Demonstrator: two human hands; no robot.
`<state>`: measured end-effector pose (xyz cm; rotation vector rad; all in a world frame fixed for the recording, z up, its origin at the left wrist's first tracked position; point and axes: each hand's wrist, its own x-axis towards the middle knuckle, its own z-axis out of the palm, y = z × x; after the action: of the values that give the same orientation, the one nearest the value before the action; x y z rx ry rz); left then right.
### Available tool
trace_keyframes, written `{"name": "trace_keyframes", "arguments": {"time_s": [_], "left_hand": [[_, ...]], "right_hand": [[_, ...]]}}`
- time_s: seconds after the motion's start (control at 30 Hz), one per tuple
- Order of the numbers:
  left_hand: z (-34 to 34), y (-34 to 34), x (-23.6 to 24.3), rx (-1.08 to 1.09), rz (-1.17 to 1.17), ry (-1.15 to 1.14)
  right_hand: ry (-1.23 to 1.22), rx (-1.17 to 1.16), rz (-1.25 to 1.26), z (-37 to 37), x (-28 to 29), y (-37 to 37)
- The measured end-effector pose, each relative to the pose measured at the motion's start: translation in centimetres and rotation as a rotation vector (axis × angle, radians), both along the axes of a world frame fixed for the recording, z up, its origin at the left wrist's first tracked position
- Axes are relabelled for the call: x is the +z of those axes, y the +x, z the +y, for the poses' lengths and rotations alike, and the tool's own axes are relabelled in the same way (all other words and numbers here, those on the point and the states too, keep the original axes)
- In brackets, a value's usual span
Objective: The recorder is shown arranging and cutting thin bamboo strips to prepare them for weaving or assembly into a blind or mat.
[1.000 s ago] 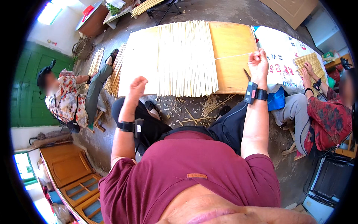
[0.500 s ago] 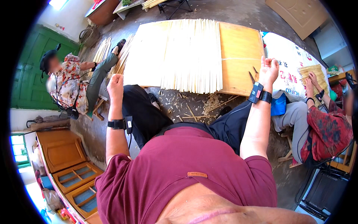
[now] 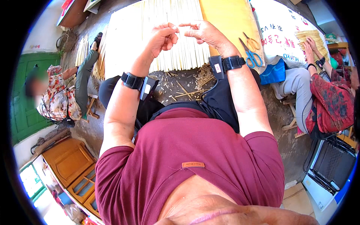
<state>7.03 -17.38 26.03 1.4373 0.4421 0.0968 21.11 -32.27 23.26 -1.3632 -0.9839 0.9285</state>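
Note:
Over a row of pale, thin wooden strips [image 3: 174, 62] on the table, my two hands meet almost fingertip to fingertip. My left hand [image 3: 161, 40] is closed, thumb and forefinger pinched and the other fingers curled. My right hand [image 3: 208, 35] is bent toward it, its fingers drawn together. Whatever the fingers hold is too fine to make out. To the right of my right hand, blue-handled scissors [image 3: 254, 60] and a yellow-handled pair [image 3: 252, 42] lie on the bare yellow-brown tabletop [image 3: 223, 17]. Both my wrists wear black straps with small boxes.
At right, a co-worker's hands [image 3: 309, 44] rest on a small mat of strips [image 3: 300, 36] over a white printed sheet [image 3: 275, 22]. A blue bag [image 3: 273, 72] hangs by the table edge. Another person [image 3: 62, 93] sits at left. Scraps and shavings [image 3: 183, 84] litter the floor.
My hands were wide apart, with a pale thread stretched toward the right one. They have come together over the strips. The scissors, partly hidden before, now show fully.

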Motion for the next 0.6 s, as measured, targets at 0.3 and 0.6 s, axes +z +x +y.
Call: {"name": "trace_keyframes", "arguments": {"time_s": [0.3,0.6], "left_hand": [[-0.5,0.1,-0.6,-0.151,0.042,-0.227],[0.4,0.9,-1.5,-0.102,0.113,-0.06]], "right_hand": [[0.004,-0.222,0.156,0.1,-0.5,2.7],[-0.031,-0.067,-0.238,2.2,-1.8,0.7]]}}
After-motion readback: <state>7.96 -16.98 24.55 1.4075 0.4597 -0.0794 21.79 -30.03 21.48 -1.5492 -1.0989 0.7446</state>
